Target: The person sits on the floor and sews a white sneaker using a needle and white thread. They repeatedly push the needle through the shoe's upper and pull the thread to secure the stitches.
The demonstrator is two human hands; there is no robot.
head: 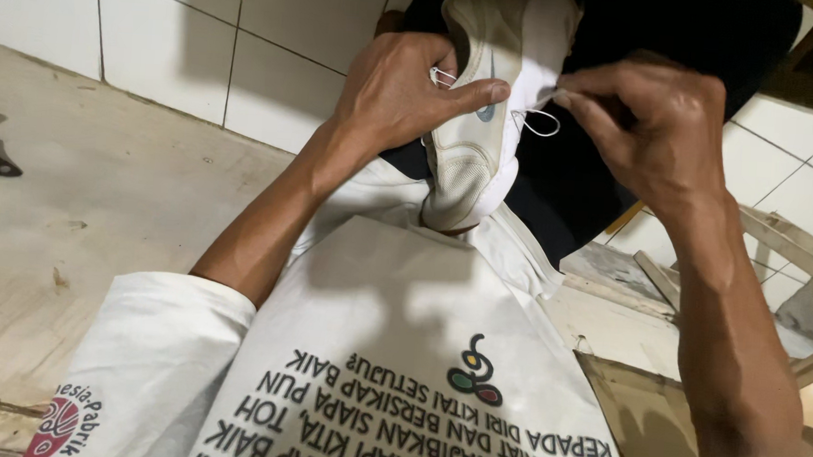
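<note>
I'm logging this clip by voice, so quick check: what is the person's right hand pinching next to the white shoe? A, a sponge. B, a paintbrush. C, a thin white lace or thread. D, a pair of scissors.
C: the right hand pinches a thin white lace that loops off the side of the white shoe, which the left hand grips.

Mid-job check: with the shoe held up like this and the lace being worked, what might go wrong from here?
1. The left hand grips the white shoe only along one side, with no surface under it, so a hard tug might twist it loose.
2. The right hand pinches the thin white lace at its fingertips; it may slip out or pull a loop uneven.
3. Shadow falls over the shoe's upper part, so an eyelet may be missed.
</note>
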